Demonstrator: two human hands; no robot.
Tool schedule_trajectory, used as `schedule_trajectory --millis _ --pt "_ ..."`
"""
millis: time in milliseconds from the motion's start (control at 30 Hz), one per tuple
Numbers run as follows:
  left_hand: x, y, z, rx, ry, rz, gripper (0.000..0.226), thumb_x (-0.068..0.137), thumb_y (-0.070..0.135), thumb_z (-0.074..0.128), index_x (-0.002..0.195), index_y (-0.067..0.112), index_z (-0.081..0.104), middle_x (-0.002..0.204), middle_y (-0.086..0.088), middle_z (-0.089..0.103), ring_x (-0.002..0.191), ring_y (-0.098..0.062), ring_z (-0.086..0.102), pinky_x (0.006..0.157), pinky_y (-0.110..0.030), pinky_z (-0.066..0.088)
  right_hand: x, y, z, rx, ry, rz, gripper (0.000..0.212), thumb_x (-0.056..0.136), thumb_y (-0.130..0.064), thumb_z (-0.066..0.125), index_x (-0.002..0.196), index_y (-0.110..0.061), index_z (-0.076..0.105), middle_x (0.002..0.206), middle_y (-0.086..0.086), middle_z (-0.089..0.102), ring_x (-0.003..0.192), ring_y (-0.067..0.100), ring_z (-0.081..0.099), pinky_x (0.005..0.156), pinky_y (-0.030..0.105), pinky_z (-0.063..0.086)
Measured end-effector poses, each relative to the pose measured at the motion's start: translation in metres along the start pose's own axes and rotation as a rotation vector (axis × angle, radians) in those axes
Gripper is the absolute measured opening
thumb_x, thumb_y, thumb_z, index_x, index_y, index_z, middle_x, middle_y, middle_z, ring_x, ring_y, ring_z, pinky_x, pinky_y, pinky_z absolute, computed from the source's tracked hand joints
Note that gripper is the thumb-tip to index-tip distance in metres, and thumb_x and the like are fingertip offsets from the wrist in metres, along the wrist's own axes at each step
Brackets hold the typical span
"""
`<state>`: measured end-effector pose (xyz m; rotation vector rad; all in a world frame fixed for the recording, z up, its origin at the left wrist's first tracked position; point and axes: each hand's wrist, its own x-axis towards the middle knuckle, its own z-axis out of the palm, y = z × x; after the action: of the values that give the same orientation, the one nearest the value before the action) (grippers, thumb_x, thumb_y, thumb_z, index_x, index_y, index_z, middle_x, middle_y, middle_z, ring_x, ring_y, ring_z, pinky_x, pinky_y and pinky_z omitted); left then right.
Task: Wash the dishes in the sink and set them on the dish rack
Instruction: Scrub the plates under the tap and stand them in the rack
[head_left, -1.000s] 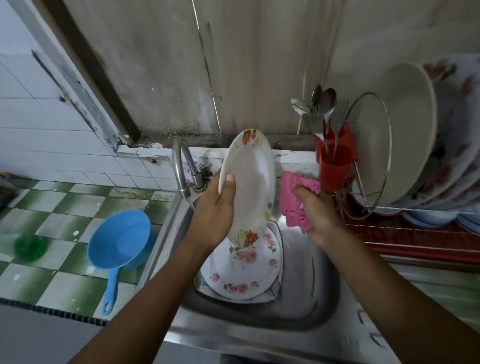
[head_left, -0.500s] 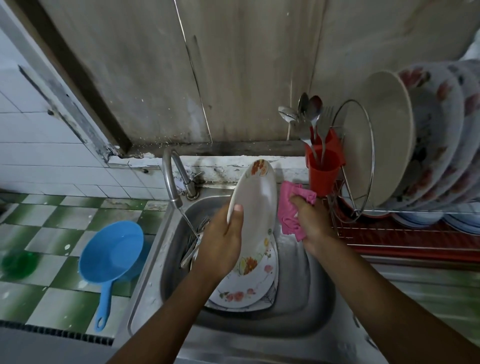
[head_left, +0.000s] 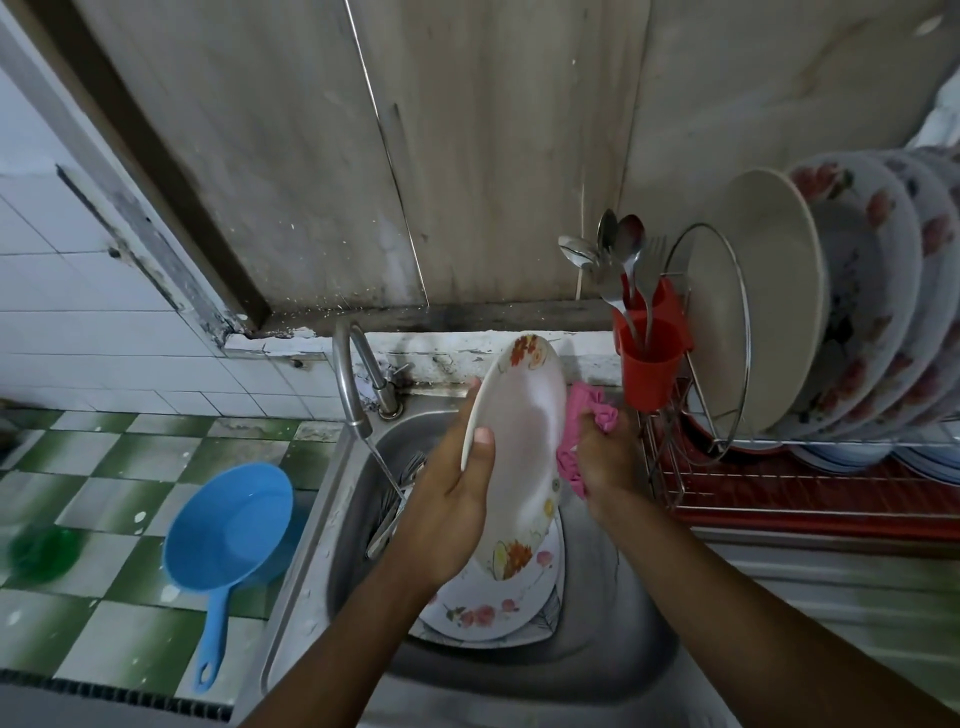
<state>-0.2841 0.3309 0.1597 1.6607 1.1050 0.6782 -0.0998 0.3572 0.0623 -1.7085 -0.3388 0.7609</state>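
Left hand (head_left: 452, 499) holds a floral plate (head_left: 519, 447) up on edge over the sink (head_left: 623, 654), tilted, w/ its face toward the camera. Thumb lies across the near-left rim on the face. The other fingers (head_left: 474, 385) wrap round the back, one tip showing at the upper-left rim. So those fingers are clamped on the plate, rim btwn thumb & palm. Plate's lower edge hangs over a stack of plates (head_left: 483, 613) lying flat in the basin; can't tell if it touches.

Right hand (head_left: 602, 457) is at the plate's right rim, fingers bunched tight round a pink cloth (head_left: 589, 410). Cloth sits right against that rim and pokes out above & below the fist.

Tap (head_left: 349, 374) is running, thin stream onto cutlery (head_left: 397, 493) in the sink's left part, just left of the left hand.

Dish rack (head_left: 779, 493) stands right of the sink w/ a row of upright plates (head_left: 769, 312). A red cup (head_left: 652, 364) w/ spoons & forks is at its left end. Blue scoop (head_left: 228, 525) lies on the checked desk (head_left: 104, 467) left of the sink, w/ a blurred green obj (head_left: 41, 551) further left.
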Motion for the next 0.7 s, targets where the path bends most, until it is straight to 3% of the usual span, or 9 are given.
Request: schedule_trajectory --millis 67,167,300,367,433,500,567,633,700 --pt "-0.002 0.002 -0.003 0.006 -0.033 -0.011 0.034 0.100 0.059 0.029 0.130 0.064 0.044 0.117 0.047 0.057 0.112 0.026 0.049 0.086 -0.001 0.043 -0.002 -0.007 0.011 0.009 0.081 -0.042 0.023 0.104 -0.027 0.051 0.121 -0.013 0.058 0.095 0.004 0.064 0.091 0.032 0.067 0.071 0.031 0.053" --pt "0.003 0.003 -0.006 0.017 -0.091 0.014 0.043 0.102 0.060 0.030 0.142 0.058 0.044 0.134 0.036 0.056 0.128 0.014 0.047 0.103 -0.015 0.039 -0.024 -0.044 0.030 0.129 0.074 -0.212 0.016 0.104 -0.018 0.052 0.119 -0.019 0.058 0.099 -0.004 0.062 0.085 0.014 0.064 0.061 0.018 0.044" --pt "0.018 0.015 -0.019 -0.027 -0.025 0.022 0.039 0.105 0.052 0.031 0.140 0.053 0.048 0.115 0.045 0.060 0.114 0.025 0.050 0.083 0.002 0.040 -0.079 -0.073 0.047 0.171 -0.211 -0.574 0.021 0.102 -0.018 0.057 0.112 -0.036 0.056 0.104 -0.012 0.065 0.091 0.006 0.066 0.075 0.021 0.055" --pt "0.022 0.020 -0.026 -0.033 -0.003 0.023 0.038 0.103 0.057 0.030 0.135 0.058 0.049 0.116 0.044 0.060 0.113 0.025 0.051 0.083 -0.001 0.043 -0.076 -0.069 0.045 0.120 -0.274 -0.676 0.018 0.100 -0.025 0.059 0.118 -0.031 0.059 0.113 -0.002 0.066 0.101 0.012 0.066 0.086 0.030 0.056" --pt "0.019 0.018 -0.029 -0.067 -0.019 -0.009 0.038 0.099 0.064 0.030 0.132 0.063 0.049 0.124 0.038 0.061 0.119 0.016 0.053 0.094 -0.011 0.044 -0.049 -0.070 0.041 0.076 -0.182 -0.614 0.024 0.098 -0.028 0.059 0.123 -0.025 0.060 0.116 0.008 0.064 0.100 0.019 0.065 0.082 0.035 0.057" --pt "0.018 0.017 -0.025 -0.069 -0.044 -0.005 0.042 0.098 0.065 0.031 0.137 0.063 0.045 0.133 0.033 0.058 0.127 0.011 0.050 0.101 -0.015 0.042 -0.036 -0.074 0.040 0.073 -0.076 -0.485 0.024 0.100 -0.021 0.058 0.124 -0.024 0.059 0.115 0.011 0.063 0.097 0.021 0.065 0.075 0.032 0.056" --pt "0.021 0.019 -0.023 -0.042 -0.045 0.018 0.042 0.101 0.061 0.029 0.139 0.060 0.046 0.129 0.035 0.060 0.124 0.016 0.049 0.092 -0.003 0.040 -0.051 -0.071 0.046 0.068 -0.127 -0.553 0.025 0.100 -0.019 0.057 0.122 -0.030 0.058 0.114 0.008 0.064 0.094 0.020 0.067 0.074 0.033 0.058" --pt "0.025 0.021 -0.026 -0.062 -0.011 0.028 0.043 0.102 0.059 0.028 0.138 0.055 0.050 0.124 0.034 0.063 0.118 0.018 0.052 0.088 -0.005 0.040 -0.069 -0.064 0.048 0.040 -0.260 -0.685 0.024 0.099 -0.020 0.058 0.122 -0.028 0.059 0.112 0.003 0.065 0.095 0.017 0.067 0.079 0.032 0.057" --pt "0.025 0.021 -0.030 -0.094 -0.004 0.010 0.041 0.101 0.059 0.028 0.133 0.054 0.054 0.121 0.033 0.064 0.116 0.016 0.055 0.091 -0.010 0.043 -0.060 -0.068 0.044 0.041 -0.261 -0.677 0.017 0.100 -0.020 0.059 0.116 -0.026 0.059 0.109 0.005 0.064 0.091 0.017 0.065 0.073 0.027 0.054"
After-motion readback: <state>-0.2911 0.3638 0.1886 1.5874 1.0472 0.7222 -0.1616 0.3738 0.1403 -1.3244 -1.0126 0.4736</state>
